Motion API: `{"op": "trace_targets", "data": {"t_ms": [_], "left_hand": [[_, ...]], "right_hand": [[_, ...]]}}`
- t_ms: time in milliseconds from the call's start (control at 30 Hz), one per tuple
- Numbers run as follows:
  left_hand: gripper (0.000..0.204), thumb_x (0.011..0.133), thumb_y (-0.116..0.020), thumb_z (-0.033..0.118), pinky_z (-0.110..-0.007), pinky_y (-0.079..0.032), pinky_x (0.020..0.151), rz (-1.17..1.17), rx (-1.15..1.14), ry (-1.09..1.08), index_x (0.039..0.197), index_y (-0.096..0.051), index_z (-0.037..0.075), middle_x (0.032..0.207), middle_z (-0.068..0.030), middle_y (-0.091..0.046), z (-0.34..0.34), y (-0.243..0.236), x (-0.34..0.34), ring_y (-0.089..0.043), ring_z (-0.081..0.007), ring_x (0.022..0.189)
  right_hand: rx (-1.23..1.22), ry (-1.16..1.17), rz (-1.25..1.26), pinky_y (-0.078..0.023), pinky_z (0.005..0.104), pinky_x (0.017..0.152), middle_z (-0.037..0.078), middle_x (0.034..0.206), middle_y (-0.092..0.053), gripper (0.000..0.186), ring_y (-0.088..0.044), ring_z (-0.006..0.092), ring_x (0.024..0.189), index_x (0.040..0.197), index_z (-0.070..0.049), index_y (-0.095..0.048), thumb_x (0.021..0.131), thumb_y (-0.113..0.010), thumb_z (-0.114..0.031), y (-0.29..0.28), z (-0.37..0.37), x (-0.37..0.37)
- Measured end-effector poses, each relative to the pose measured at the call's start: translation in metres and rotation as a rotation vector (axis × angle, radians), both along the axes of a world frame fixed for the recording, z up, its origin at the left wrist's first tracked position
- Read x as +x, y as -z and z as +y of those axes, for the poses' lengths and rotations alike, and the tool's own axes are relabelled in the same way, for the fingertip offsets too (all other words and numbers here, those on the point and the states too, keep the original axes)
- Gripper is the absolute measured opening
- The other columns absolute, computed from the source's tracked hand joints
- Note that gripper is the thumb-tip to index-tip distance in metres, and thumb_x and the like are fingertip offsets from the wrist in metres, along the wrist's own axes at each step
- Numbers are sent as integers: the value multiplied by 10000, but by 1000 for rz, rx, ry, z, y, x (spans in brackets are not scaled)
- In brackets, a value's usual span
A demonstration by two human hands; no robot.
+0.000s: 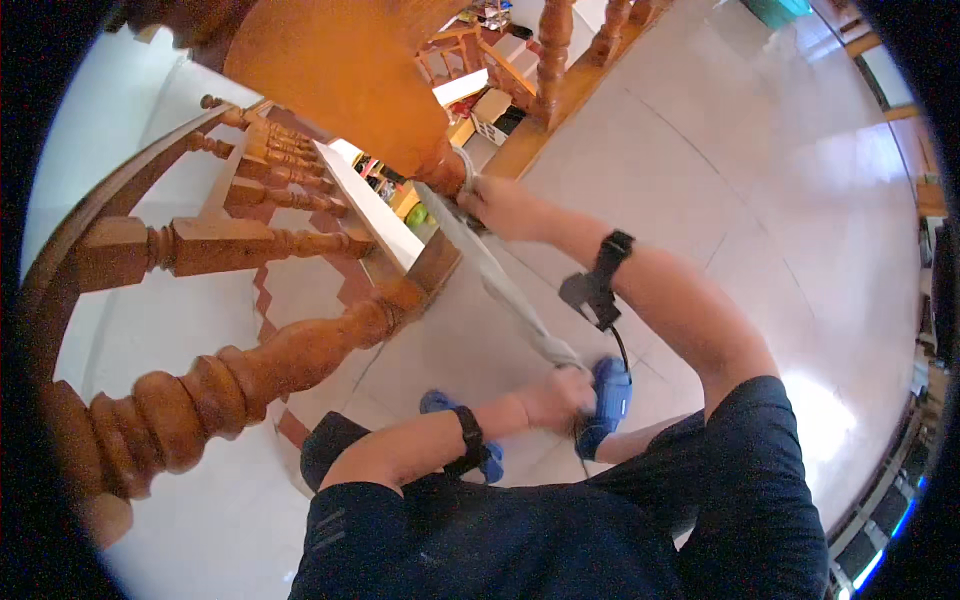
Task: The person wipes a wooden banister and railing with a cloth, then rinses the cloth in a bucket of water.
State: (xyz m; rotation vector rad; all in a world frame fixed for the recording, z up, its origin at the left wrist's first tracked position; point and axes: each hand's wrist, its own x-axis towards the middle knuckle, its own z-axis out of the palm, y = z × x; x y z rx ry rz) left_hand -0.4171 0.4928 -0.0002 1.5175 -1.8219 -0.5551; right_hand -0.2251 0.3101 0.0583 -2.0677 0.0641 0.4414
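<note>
A twisted pale cloth [507, 292] wraps the narrow neck of the far wooden baluster [440, 160] and runs near, one end clenched in the left hand [560, 398], the other seemingly pinched by the right hand's [507, 210] fingers (partly hidden) beside the wood. Uneven pulling could make the cloth slip or tear free of either grip. The right blue shoe [612, 388] bears a pale mark too small to read.

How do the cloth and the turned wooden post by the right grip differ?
The cloth is pale; the turned wooden post is orange-brown. The cloth is slender and twisted, while the post is thick and bulging. The left grip holds the cloth, not the post. Both meet beside the right grip.
</note>
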Motion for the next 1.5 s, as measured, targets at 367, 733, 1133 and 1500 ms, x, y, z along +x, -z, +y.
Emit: {"op": "trace_targets", "data": {"t_ms": [367, 733, 1133, 1500], "left_hand": [[197, 791, -572, 195, -383, -472, 721, -412, 342, -520, 915, -622, 51, 935, -109, -632, 71, 108, 130, -600, -266, 857], [291, 766, -648, 219, -444, -493, 750, 135, 170, -205, 986, -584, 39, 1058, -213, -566, -2, -53, 3, -590, -358, 850], [188, 869, -530, 151, -431, -390, 838, -54, -182, -1284, 861, -546, -37, 916, -192, -537, -28, -21, 211, -487, -378, 923], [383, 829, -589, 270, -448, -424, 897, -184, 820, -475, 1131, -574, 35, 1124, -235, -566, 41, 58, 123, -535, -397, 1051]], "right_hand": [[-95, -526, -86, -442, 409, 842, 217, 976, -588, 357, -591, 301, 910, 1120, 40, -452, 808, -576, -84, 32, 36, -137], [-114, 29, 59, -449, 411, 771, 208, 925, -604, 415, -579, 307, 857, 1001, 10, -539, 811, -607, -352, -62, 9, -92], [-346, -134, 572, -478, 417, 706, 164, 796, -652, 331, -622, 310, 747, 928, -34, -628, 802, -635, -339, -87, -87, -301], [-472, 413, 8, -520, 435, 706, 184, 863, -667, 256, -648, 361, 817, 871, -5, -647, 853, -500, -215, 53, -2, -60]]}}
